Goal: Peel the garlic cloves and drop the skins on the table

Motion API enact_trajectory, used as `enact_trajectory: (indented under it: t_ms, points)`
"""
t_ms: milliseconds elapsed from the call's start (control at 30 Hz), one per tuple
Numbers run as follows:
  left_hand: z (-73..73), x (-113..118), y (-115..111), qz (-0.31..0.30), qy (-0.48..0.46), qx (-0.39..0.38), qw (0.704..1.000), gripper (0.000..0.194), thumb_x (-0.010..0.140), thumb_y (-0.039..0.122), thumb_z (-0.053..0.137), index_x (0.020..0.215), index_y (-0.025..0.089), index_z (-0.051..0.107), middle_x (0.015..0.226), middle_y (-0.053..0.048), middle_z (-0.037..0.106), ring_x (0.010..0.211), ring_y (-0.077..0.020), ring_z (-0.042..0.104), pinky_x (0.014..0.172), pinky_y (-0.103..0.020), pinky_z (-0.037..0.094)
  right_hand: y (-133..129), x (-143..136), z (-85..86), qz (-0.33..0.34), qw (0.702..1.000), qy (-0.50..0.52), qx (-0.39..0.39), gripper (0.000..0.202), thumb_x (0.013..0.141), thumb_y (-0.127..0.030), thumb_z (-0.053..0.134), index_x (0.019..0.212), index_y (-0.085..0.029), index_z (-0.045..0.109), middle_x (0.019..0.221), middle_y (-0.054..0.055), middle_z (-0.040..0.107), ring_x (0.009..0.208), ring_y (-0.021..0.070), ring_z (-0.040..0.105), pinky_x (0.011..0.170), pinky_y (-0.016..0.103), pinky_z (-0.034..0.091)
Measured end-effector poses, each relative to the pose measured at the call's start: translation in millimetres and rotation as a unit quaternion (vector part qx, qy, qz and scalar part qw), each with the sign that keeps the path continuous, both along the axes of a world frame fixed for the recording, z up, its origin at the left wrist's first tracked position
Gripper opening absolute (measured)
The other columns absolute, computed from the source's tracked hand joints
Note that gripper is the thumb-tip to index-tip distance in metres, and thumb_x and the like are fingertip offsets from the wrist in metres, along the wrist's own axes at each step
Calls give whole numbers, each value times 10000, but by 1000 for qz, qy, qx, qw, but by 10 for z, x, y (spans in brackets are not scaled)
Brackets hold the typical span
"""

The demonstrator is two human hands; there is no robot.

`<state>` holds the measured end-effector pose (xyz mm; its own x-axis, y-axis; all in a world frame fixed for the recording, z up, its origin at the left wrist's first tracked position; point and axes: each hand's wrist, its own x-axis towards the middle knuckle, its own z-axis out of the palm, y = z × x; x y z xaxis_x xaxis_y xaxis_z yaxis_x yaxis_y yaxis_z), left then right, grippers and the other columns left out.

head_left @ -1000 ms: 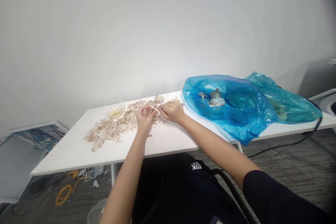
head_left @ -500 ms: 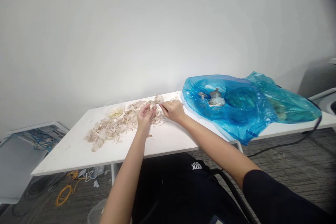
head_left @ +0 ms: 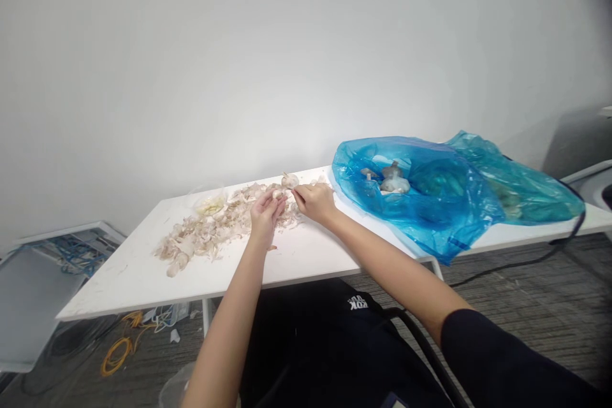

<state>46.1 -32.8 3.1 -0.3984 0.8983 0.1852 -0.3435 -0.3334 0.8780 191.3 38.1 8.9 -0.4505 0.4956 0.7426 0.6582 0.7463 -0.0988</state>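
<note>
1. Fingers of the left hand (head_left: 264, 212) were curled and closed around a small pale garlic piece (head_left: 277, 194), which was held up near the other hand.
2. Thumb and fingers of the right hand (head_left: 317, 201) were pinched together on a slender item (head_left: 289, 195), too small to identify; it showed in the narrow gap between the two hands.
3. Below and to the left of them spread a loose heap of dry garlic skins (head_left: 205, 233), and a small brown scrap (head_left: 272, 248) lay beside the left wrist.
4. Just beyond the fingertips sat a garlic bulb (head_left: 289, 180), near the back edge of the white table (head_left: 315, 268).
5. At the back of the heap stood a clear container (head_left: 198, 194) with yellowish pieces (head_left: 209, 206) in it.
6. On the right, a blue plastic bag (head_left: 444, 229) gaped open around several bulbs (head_left: 394, 182); a greenish bag (head_left: 535, 191) lay against its far side.
7. Behind everything rose a plain pale wall (head_left: 287, 64). Grey flooring (head_left: 526, 306) showed below, with a coiled orange cable (head_left: 115, 357) under the table's left part and a black cord (head_left: 507, 273) at right.
</note>
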Motion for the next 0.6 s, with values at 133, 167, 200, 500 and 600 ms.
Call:
enact_trajectory:
  t_ms: [133,167,200,500,600]
  points:
    - [-1,3,-2,1,-7,5,1000,380,654,244,812,989,173,647,968,-46,690,968,-195,692,947,-318,513,3,-3,7,-7,1000,-1,-11,353,955,-312,389,803,-158,668,707,59,686,607,134,559,609,251,260]
    - [0,6,-3,1,-7,7,1000,378,657,244,810,990,173,647,972,-47,688,975,-197,690,948,-317,512,1,-5,10,-8,1000,-4,-15,352,954,-308,388,803,-157,669,712,62,687,610,136,562,610,252,263]
    - [1,9,-3,1,-6,8,1000,376,658,244,809,989,172,646,974,-47,687,979,-199,689,947,-316,512,-1,-7,13,-10,1000,-7,-21,351,953,-305,388,807,-158,671,716,64,689,615,138,566,612,252,264]
    - [35,-63,4,44,-23,25,998,349,677,248,782,974,191,608,913,-25,682,923,-160,692,908,-288,518,31,52,56,-66,994,-25,-86,307,941,-311,419,858,-180,684,827,67,715,675,156,608,587,251,252]
    - [39,-88,9,50,-37,16,998,314,679,270,780,911,181,587,837,-16,673,895,-159,692,875,-286,527,50,79,50,-46,996,-17,-78,311,945,-341,429,852,-183,680,835,56,716,686,152,617,578,249,257]
